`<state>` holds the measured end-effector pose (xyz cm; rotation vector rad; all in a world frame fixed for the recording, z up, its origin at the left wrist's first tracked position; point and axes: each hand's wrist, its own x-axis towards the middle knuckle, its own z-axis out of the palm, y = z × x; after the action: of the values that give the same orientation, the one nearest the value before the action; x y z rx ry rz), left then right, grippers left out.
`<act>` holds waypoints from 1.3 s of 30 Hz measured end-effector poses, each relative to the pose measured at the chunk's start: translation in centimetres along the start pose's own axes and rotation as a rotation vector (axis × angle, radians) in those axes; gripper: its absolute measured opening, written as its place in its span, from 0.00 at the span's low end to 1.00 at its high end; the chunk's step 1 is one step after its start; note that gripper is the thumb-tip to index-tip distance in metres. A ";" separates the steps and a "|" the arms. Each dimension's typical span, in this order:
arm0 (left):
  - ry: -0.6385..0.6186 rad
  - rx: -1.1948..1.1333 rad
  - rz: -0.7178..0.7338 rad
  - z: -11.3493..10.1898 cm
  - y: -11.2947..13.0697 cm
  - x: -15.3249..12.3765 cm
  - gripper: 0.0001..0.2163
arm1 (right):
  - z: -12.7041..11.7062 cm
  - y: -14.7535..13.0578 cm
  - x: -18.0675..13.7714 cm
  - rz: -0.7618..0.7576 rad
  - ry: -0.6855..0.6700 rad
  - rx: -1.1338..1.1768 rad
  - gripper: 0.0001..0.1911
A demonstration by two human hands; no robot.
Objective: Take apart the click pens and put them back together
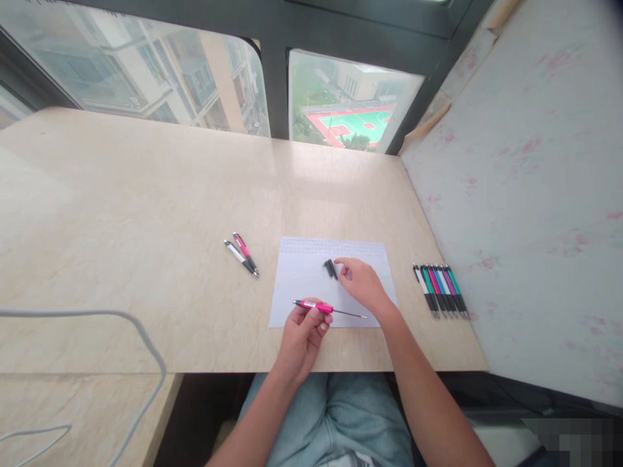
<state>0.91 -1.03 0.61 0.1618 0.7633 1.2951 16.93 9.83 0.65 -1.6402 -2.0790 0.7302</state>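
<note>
Over the paper [296, 272], the pink pen barrel [316, 306] is held by the left hand [302, 331], best steadied so the protruding refill [351, 314] is not bent; whether the black parts [333, 269] are gripped by the right hand [361, 283] cannot be told.

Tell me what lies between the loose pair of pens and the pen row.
The head view shows a sheet of paper with black pieces on it, the right hand at them, and the left hand holding a pink pen.

Pen parts [333, 269] lie on paper [299, 279], right of two pens [242, 260].
</note>
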 end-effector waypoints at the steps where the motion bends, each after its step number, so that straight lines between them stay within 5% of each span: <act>1: -0.001 0.000 -0.005 0.0 0.0 0.0 0.10 | 0.0 0.0 0.0 0.001 -0.001 0.000 0.19; 25: 0.007 0.034 -0.019 0.1 0.0 -0.1 0.11 | -0.1 -1.3 -0.2 0.046 0.046 -0.100 0.08; 39: 0.000 0.037 0.002 0.3 0.0 -0.1 0.10 | -2.0 0.0 -7.3 0.175 0.178 0.386 0.10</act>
<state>1.09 -0.99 0.91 0.1922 0.7880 1.2831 19.86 3.06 2.38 -1.6091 -1.5688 0.9373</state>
